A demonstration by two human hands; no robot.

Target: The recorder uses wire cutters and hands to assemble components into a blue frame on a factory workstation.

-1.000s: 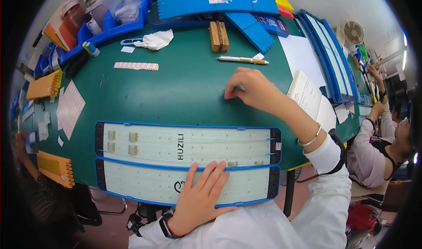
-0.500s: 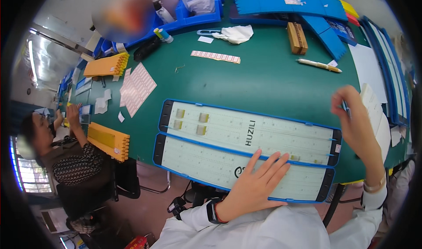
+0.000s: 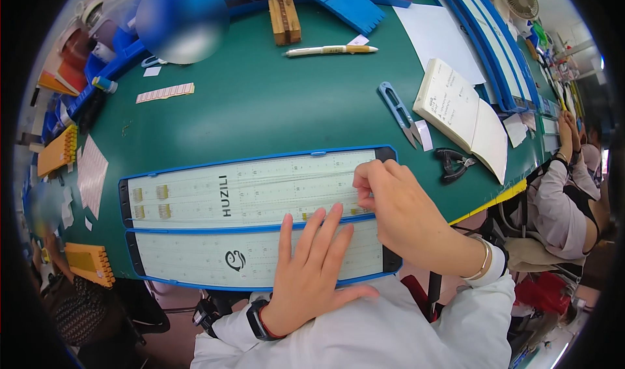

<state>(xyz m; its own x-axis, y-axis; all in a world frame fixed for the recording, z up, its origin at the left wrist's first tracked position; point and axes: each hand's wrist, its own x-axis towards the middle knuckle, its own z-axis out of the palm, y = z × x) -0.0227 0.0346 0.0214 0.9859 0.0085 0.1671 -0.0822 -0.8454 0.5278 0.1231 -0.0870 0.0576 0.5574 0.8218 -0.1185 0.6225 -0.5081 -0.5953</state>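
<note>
L hand [image 3: 309,274] is lying flat, palm down, at lower ctr of frame, on the near half of the open case [image 3: 263,190]. Its fingers are fanning apart, tips pointing up-frame & reaching about to the hinge; thumb is sticking out to the R, near the case's lower edge. So the L grip is spreading wide. A dark watch [image 3: 262,321] is circling that wrist, sleeve running off to lower L.

R hand [image 3: 402,196] is arching over the far half's R end, just R of ctr; can't tell if it's touching. Knuckles are facing up, fingers curling in, thumb & index pressing together at the tips, pointing L; can't tell if this grip is pinching anything thin. R forearm is slanting up from lower R, w/ a bracelet [image 3: 484,262] at the wrist.

Case is sitting on the green table [image 3: 241,122], lower L to ctr, small bundles [image 3: 162,192] lying at its far half's L end. Snips [image 3: 392,103], pliers [image 3: 454,165] & open notebook [image 3: 456,102] are lying R of ctr, beyond the R hand.
</note>
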